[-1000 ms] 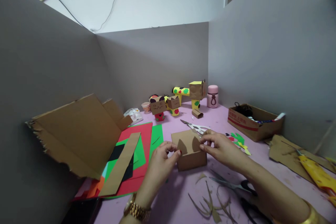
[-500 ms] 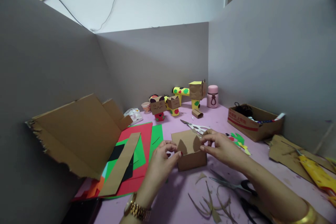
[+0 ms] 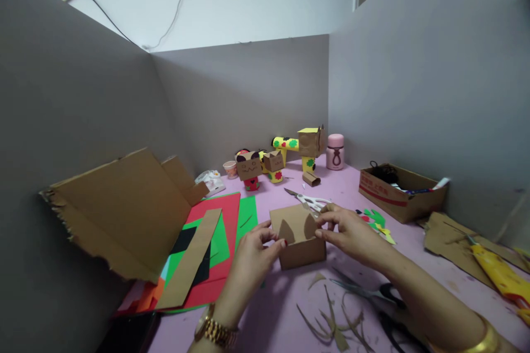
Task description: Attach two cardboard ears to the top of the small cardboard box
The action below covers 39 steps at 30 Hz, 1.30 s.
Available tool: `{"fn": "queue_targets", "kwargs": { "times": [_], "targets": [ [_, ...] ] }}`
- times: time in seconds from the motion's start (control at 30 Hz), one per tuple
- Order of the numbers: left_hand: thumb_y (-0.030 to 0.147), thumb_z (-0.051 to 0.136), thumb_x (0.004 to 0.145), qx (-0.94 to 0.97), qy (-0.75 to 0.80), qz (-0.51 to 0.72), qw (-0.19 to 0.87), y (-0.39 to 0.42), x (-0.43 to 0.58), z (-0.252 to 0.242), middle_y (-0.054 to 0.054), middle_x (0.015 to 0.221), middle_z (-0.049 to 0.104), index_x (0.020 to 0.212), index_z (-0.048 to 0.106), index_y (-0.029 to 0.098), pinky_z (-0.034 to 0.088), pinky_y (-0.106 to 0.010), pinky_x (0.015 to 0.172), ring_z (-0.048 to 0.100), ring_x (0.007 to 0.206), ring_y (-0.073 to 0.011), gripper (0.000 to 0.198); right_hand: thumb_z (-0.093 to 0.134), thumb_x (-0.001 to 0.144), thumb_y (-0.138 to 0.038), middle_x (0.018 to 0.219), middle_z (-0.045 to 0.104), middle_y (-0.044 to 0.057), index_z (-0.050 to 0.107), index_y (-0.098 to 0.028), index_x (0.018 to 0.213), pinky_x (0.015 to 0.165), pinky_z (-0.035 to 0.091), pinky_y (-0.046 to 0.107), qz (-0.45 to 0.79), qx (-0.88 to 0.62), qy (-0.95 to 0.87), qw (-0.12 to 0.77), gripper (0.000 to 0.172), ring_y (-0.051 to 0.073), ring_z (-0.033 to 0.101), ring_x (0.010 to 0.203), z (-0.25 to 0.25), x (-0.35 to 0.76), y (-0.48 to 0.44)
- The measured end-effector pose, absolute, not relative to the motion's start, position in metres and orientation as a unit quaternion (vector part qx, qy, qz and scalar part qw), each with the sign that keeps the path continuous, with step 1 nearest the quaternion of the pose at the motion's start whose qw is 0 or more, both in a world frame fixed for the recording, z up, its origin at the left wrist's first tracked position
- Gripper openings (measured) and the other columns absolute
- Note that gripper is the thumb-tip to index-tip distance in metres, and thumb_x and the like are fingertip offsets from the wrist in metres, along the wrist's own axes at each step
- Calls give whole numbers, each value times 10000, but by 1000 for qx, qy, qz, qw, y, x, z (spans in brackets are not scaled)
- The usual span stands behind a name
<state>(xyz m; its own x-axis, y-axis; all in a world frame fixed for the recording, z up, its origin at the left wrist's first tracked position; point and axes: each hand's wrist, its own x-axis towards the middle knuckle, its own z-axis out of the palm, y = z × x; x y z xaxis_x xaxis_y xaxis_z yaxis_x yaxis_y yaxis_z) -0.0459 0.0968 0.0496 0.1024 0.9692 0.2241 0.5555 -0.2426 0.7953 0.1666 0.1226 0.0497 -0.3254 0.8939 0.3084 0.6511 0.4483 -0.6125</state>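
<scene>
A small cardboard box [image 3: 303,254] rests on the pink tabletop between my hands. Two pointed cardboard ear pieces stand upright at its top front edge. My left hand [image 3: 257,248] pinches the left ear piece [image 3: 285,231] between thumb and fingers at the box's left corner. At the right corner, my right hand [image 3: 340,229] has thumb and fingers closed on the right ear piece [image 3: 309,226]. White-handled scissors [image 3: 310,200] lie just behind the box. Dark-handled scissors [image 3: 368,291] and curled cardboard scraps [image 3: 331,317] lie in front of it.
Coloured paper sheets [image 3: 238,231] and a large cardboard piece [image 3: 124,212] are at left. Decorated cardboard figures [image 3: 249,168] and a pink bottle [image 3: 335,153] stand at the back. An open box [image 3: 383,194] and a yellow glue gun [image 3: 499,273] are at right.
The left hand's fingers have shifted very slightly on the ear piece. Otherwise the box, both ear pieces and the right hand look the same.
</scene>
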Motion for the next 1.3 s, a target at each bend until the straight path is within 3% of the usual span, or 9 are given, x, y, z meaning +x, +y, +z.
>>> {"fn": "queue_targets", "kwargs": {
  "times": [0.17,0.4,0.63,0.77,0.83,0.93,1.03,1.2,1.3],
  "targets": [
    [212,567,715,692,539,384,289,94,-45,52,-53,802,706,530,553,226,436,-353,850,524,1133,-271,186,579,743,-222,850,588,36,684,-211,760,647,439,306,196,-488,-790,315,107,179,601,690,51,166,122],
    [217,570,708,678,534,397,312,92,-44,53,-49,805,714,515,532,233,421,-353,858,544,1101,-263,198,572,730,-209,863,599,50,683,-197,770,634,425,301,201,-488,-784,327,119,191,601,714,51,163,120],
    [279,596,671,624,550,459,311,95,-49,54,-176,1168,584,579,581,179,372,-397,906,457,1171,-315,136,436,819,-266,800,642,64,653,-157,772,664,417,284,202,-478,-784,340,247,199,584,760,74,164,108],
    [324,578,679,611,528,497,318,91,-52,61,-106,894,629,603,572,175,409,-315,777,558,907,-250,167,499,748,-201,605,660,4,677,-160,621,542,398,210,247,-462,-812,257,223,149,586,611,69,154,89],
    [352,581,680,609,516,503,331,88,-51,64,-46,730,593,588,558,179,400,-286,686,542,769,-215,198,538,662,-124,583,688,-10,720,-163,647,481,371,179,264,-473,-814,210,186,135,599,572,52,143,80],
    [388,581,674,606,498,506,358,83,-45,66,9,602,504,573,530,178,362,-269,618,474,642,-173,239,576,563,-72,484,681,-23,724,-188,531,411,311,174,263,-486,-822,138,191,126,585,482,23,125,70],
    [410,567,686,604,481,504,386,74,-35,65,27,579,452,594,510,173,333,-259,594,423,601,-149,261,622,548,-93,566,726,-12,734,-215,563,462,334,192,227,-509,-822,120,166,155,619,550,10,120,67],
    [479,533,735,601,466,501,413,44,-25,52,35,590,401,600,458,178,297,-250,582,375,604,-134,338,526,739,-216,805,738,60,713,-207,766,648,436,283,145,-528,-823,151,189,226,653,752,17,166,55],
    [576,527,718,582,460,504,442,27,-23,37,28,581,429,607,460,177,292,-254,584,396,598,-136,420,528,675,-155,912,702,98,689,-205,849,682,483,353,89,-552,-824,96,242,280,652,833,5,207,44]
  ]
}}
